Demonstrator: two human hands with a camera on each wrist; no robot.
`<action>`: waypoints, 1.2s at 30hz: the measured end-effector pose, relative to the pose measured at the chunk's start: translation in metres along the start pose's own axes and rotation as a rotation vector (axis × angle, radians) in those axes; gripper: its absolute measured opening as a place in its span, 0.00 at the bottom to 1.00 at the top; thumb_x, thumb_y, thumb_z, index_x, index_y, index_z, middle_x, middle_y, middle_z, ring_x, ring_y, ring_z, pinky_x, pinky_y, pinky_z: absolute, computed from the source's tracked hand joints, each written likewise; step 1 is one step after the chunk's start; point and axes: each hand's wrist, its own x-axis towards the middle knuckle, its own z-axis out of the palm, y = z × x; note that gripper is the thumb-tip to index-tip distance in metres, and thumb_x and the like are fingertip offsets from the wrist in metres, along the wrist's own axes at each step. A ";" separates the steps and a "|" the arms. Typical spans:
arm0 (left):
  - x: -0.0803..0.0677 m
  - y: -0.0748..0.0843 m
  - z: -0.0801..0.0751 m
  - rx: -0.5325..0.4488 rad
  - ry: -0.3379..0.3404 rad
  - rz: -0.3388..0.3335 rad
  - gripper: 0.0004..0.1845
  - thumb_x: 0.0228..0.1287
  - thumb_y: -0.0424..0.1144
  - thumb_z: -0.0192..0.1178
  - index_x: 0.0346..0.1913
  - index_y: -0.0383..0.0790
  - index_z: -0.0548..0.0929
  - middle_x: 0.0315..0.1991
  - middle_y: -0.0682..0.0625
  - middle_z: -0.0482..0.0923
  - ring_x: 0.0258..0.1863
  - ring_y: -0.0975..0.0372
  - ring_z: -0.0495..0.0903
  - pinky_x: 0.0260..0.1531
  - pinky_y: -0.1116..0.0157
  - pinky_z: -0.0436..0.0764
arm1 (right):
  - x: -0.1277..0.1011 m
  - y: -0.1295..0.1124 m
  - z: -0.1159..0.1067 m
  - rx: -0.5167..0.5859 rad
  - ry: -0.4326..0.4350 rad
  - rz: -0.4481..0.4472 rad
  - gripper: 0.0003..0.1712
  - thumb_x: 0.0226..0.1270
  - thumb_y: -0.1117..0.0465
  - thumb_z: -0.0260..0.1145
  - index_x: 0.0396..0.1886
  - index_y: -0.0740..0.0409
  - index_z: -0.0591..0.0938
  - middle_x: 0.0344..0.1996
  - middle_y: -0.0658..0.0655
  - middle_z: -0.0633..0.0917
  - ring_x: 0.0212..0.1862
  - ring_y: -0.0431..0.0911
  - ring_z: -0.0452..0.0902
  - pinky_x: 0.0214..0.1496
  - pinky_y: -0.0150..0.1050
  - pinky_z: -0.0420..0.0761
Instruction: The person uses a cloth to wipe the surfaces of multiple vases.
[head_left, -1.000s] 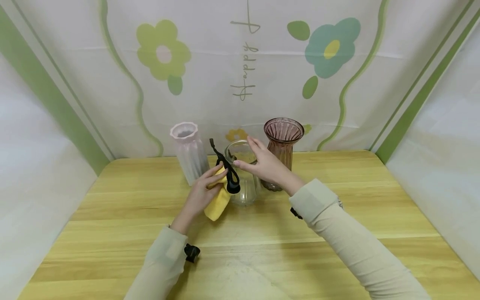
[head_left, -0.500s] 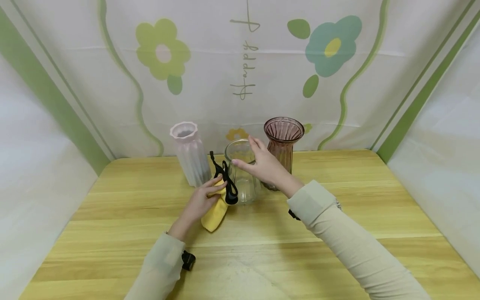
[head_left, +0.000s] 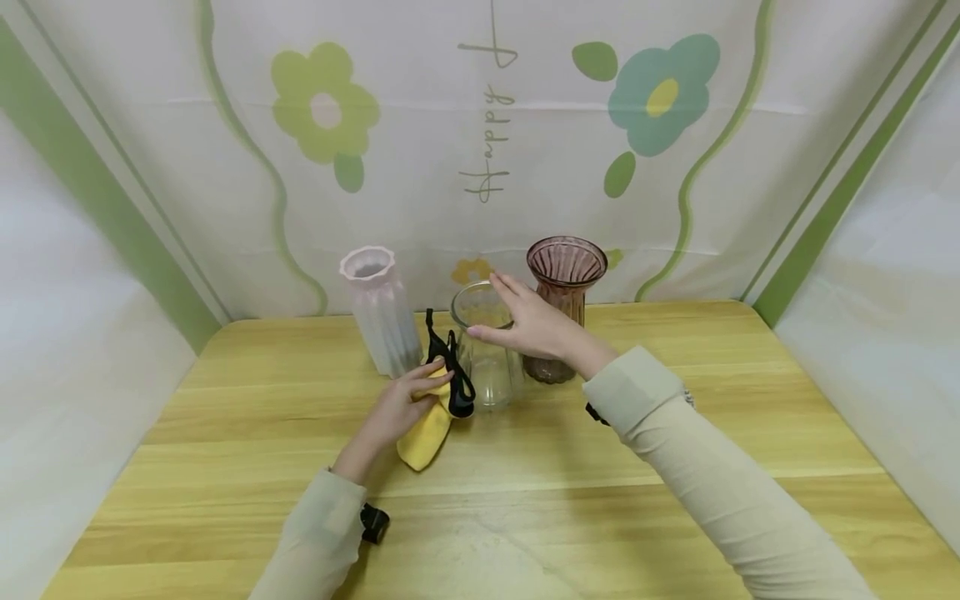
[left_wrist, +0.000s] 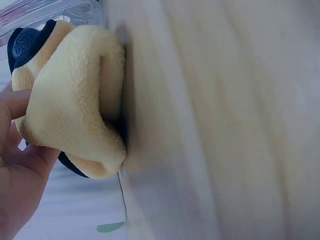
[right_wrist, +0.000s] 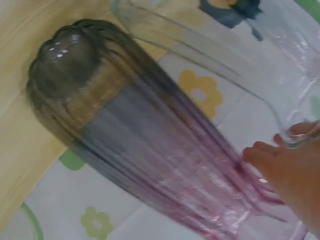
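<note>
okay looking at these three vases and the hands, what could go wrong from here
1. The right hand holds the clear glass vase only at its rim; it might slip or tip.
2. That vase stands close to the purple vase and the pink ribbed vase; a nudge could knock glass together.
3. The left hand presses the yellow cloth beside the clear vase's base, which could push it.
</note>
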 end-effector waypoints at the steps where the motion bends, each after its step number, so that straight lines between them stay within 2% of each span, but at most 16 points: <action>1: 0.000 0.000 0.001 -0.004 0.004 -0.003 0.23 0.60 0.24 0.58 0.59 0.37 0.78 0.68 0.39 0.66 0.69 0.40 0.62 0.59 0.48 0.76 | 0.001 0.002 0.000 0.005 -0.010 -0.014 0.54 0.64 0.31 0.53 0.77 0.52 0.40 0.78 0.57 0.41 0.78 0.57 0.41 0.75 0.61 0.53; 3: -0.001 0.001 0.001 -0.018 0.026 -0.012 0.23 0.60 0.23 0.58 0.60 0.36 0.77 0.69 0.38 0.66 0.69 0.40 0.62 0.59 0.48 0.76 | 0.001 0.004 0.001 0.017 -0.023 -0.025 0.55 0.64 0.30 0.53 0.77 0.51 0.39 0.78 0.55 0.41 0.78 0.55 0.38 0.76 0.59 0.52; 6: -0.001 0.005 0.000 -0.049 0.083 -0.015 0.24 0.59 0.22 0.58 0.60 0.36 0.77 0.69 0.38 0.65 0.68 0.41 0.63 0.59 0.48 0.76 | 0.001 0.004 0.003 0.039 -0.019 -0.022 0.56 0.62 0.28 0.52 0.77 0.50 0.39 0.78 0.54 0.41 0.78 0.56 0.42 0.76 0.59 0.54; 12: 0.003 0.017 -0.006 -0.070 0.195 0.043 0.23 0.58 0.21 0.59 0.58 0.36 0.78 0.67 0.40 0.68 0.67 0.43 0.67 0.59 0.50 0.76 | 0.000 -0.002 0.011 0.049 0.018 0.029 0.56 0.62 0.28 0.52 0.77 0.49 0.39 0.78 0.53 0.40 0.73 0.59 0.58 0.73 0.59 0.61; 15: 0.006 0.025 -0.008 -0.067 0.230 0.076 0.23 0.59 0.21 0.58 0.58 0.36 0.78 0.68 0.40 0.67 0.67 0.44 0.67 0.60 0.52 0.76 | 0.000 -0.006 0.015 0.058 0.041 0.052 0.57 0.61 0.27 0.51 0.77 0.50 0.39 0.78 0.54 0.40 0.67 0.59 0.68 0.70 0.59 0.66; 19: 0.010 0.031 -0.009 -0.072 0.254 0.080 0.23 0.60 0.21 0.58 0.59 0.36 0.77 0.70 0.40 0.65 0.69 0.45 0.65 0.60 0.54 0.75 | 0.000 -0.013 0.018 0.070 0.068 0.073 0.57 0.62 0.27 0.51 0.77 0.52 0.39 0.78 0.55 0.41 0.60 0.58 0.76 0.68 0.58 0.70; 22: 0.012 0.033 -0.009 -0.081 0.236 0.046 0.23 0.61 0.22 0.58 0.60 0.36 0.77 0.70 0.41 0.64 0.69 0.45 0.64 0.61 0.54 0.74 | -0.001 -0.015 0.019 0.071 0.077 0.085 0.56 0.63 0.28 0.51 0.77 0.52 0.39 0.78 0.56 0.40 0.60 0.58 0.76 0.68 0.58 0.70; 26: 0.011 0.029 -0.009 -0.080 0.175 0.008 0.23 0.60 0.23 0.59 0.59 0.36 0.77 0.69 0.40 0.65 0.68 0.43 0.65 0.62 0.51 0.73 | -0.001 -0.016 0.020 0.069 0.087 0.091 0.57 0.63 0.28 0.50 0.77 0.53 0.38 0.78 0.57 0.40 0.65 0.60 0.70 0.68 0.58 0.69; 32: 0.004 0.013 -0.007 -0.006 0.048 -0.012 0.23 0.59 0.23 0.59 0.59 0.35 0.77 0.69 0.38 0.64 0.66 0.41 0.66 0.50 0.56 0.83 | -0.001 -0.016 0.020 0.070 0.099 0.095 0.57 0.62 0.27 0.51 0.77 0.52 0.37 0.78 0.56 0.40 0.67 0.62 0.66 0.68 0.58 0.69; 36: 0.001 0.007 -0.005 -0.011 0.015 -0.019 0.23 0.60 0.22 0.58 0.60 0.34 0.76 0.70 0.38 0.62 0.67 0.40 0.65 0.52 0.55 0.82 | -0.002 -0.015 0.018 0.048 0.081 0.098 0.58 0.61 0.25 0.49 0.77 0.51 0.37 0.78 0.56 0.39 0.69 0.63 0.64 0.66 0.59 0.71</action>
